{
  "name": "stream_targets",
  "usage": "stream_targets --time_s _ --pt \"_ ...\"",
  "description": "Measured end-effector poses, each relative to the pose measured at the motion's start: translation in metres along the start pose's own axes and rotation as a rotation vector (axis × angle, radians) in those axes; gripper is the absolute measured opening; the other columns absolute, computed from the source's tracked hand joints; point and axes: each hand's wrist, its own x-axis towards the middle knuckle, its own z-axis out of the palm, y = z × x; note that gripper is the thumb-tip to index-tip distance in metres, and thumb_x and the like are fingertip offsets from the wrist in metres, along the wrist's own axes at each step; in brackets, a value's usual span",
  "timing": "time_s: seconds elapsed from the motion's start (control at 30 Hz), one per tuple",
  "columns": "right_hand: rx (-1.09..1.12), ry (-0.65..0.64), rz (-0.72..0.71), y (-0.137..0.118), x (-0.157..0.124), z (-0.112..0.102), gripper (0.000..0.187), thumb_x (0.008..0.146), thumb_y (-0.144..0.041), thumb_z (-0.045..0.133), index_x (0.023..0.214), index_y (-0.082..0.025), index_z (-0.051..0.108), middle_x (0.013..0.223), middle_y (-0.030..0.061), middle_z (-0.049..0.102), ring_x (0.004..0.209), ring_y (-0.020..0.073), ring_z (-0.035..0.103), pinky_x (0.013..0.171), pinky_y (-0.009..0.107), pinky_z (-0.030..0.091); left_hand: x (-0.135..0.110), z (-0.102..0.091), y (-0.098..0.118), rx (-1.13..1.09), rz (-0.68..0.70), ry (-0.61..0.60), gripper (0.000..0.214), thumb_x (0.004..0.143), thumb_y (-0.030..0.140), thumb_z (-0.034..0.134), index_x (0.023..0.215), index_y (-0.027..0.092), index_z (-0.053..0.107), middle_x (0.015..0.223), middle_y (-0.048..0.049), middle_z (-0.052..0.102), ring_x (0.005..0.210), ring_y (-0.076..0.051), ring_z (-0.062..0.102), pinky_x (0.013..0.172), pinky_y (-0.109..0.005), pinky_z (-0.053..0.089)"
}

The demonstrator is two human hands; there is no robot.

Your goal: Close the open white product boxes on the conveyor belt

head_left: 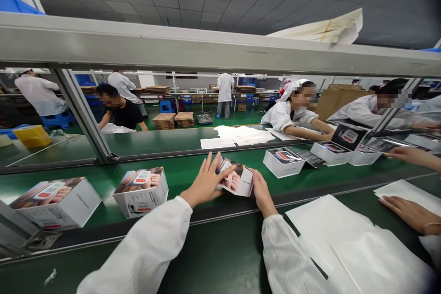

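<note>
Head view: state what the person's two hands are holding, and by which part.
The left hand and right hand hold a white printed carton between them, left fingertips at its left end, right hand at its right edge.

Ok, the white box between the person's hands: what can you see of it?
The white cardboard carton is small and printed on its upper face with a skin-toned photo, partly hidden and too blurred to read. A plain white side faces right. It sits tilted over the green conveyor belt, though any contact with the belt can't be made out. The left hand's fingertips touch its left end, and the right hand touches its right end.
</note>
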Motion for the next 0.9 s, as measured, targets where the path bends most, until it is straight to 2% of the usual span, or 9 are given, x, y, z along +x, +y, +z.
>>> stream_targets --time_s 0.1,0.17,0.27,0.33,0.47,0.6,0.73,0.8,0.9 --pt "0.052 -0.123 0.048 0.002 -0.004 0.019 0.061 0.079 -0.071 0.053 0.108 -0.020 0.070 0.116 0.0087 0.070 0.106 0.0263 0.065 0.090 0.038 0.052 0.017 -0.037 -0.006 0.067 0.113 -0.089 0.102 0.072 0.045 0.084 0.154 0.040 0.024 0.148 -0.0136 0.033 0.136 -0.041 0.031 0.111 -0.056 0.025" --pt "-0.029 -0.149 0.079 0.002 -0.008 0.028 0.059 0.079 -0.067 0.056 0.114 -0.022 0.069 0.119 0.0078 0.069 0.102 0.0257 0.067 0.085 0.037 0.054 0.021 -0.051 -0.009 0.088 0.083 -0.163 0.102 0.069 0.055 0.082 0.153 0.040 0.026 0.133 -0.0128 0.045 0.120 -0.036 0.044 0.101 -0.048 0.037" --pt "-0.175 -0.127 0.148 0.002 -0.013 0.030 0.062 0.080 -0.061 0.055 0.127 -0.022 0.061 0.115 0.0086 0.070 0.091 0.0253 0.070 0.071 0.035 0.055 0.014 -0.056 -0.016 0.171 -0.029 -0.224 0.103 0.066 0.057 0.083 0.152 0.040 0.029 0.123 -0.0131 0.048 0.109 -0.035 0.047 0.090 -0.042 0.042" --pt "-0.196 -0.101 0.160 0.003 -0.014 0.026 0.060 0.081 -0.058 0.052 0.127 -0.020 0.060 0.113 0.0098 0.070 0.089 0.0248 0.070 0.068 0.034 0.055 0.004 -0.053 -0.022 0.212 -0.101 -0.267 0.104 0.065 0.058 0.082 0.152 0.040 0.029 0.118 -0.0133 0.050 0.106 -0.036 0.049 0.087 -0.042 0.042" --pt "-0.191 -0.022 0.111 0.002 -0.012 0.017 0.052 0.081 -0.052 0.052 0.118 -0.019 0.064 0.110 0.0099 0.071 0.088 0.0232 0.071 0.069 0.032 0.054 -0.014 -0.049 -0.033 0.236 -0.197 -0.312 0.104 0.067 0.063 0.078 0.154 0.041 0.024 0.112 -0.0126 0.052 0.098 -0.035 0.052 0.083 -0.042 0.043" --pt "-0.192 0.089 0.050 0.000 -0.009 0.007 0.047 0.081 -0.051 0.049 0.111 -0.019 0.067 0.106 0.0095 0.072 0.089 0.0228 0.071 0.074 0.032 0.053 -0.026 -0.053 -0.038 0.269 -0.230 -0.309 0.103 0.067 0.062 0.077 0.153 0.042 0.025 0.116 -0.0141 0.051 0.099 -0.036 0.052 0.084 -0.044 0.042" --pt "-0.200 0.251 -0.024 0.001 0.002 -0.016 0.045 0.081 -0.050 0.049 0.106 -0.019 0.069 0.104 0.0095 0.073 0.088 0.0230 0.070 0.074 0.033 0.053 -0.033 -0.061 -0.044 0.258 -0.261 -0.330 0.101 0.068 0.058 0.077 0.153 0.041 0.027 0.123 -0.0156 0.051 0.104 -0.038 0.052 0.087 -0.045 0.041" --pt "-0.226 0.397 -0.043 0.002 0.013 -0.039 0.045 0.080 -0.048 0.049 0.106 -0.018 0.070 0.105 0.0101 0.073 0.090 0.0237 0.069 0.075 0.032 0.053 -0.036 -0.064 -0.047 0.256 -0.277 -0.333 0.100 0.068 0.056 0.077 0.153 0.041 0.027 0.126 -0.0159 0.051 0.106 -0.039 0.052 0.087 -0.047 0.041" --pt "-0.220 0.671 0.030 0.000 0.042 -0.083 0.040 0.077 -0.044 0.053 0.102 -0.018 0.070 0.101 0.0109 0.073 0.096 0.0255 0.066 0.078 0.032 0.051 -0.044 -0.068 -0.051 0.231 -0.281 -0.328 0.101 0.068 0.055 0.078 0.153 0.042 0.025 0.133 -0.0158 0.050 0.115 -0.041 0.051 0.092 -0.050 0.041"
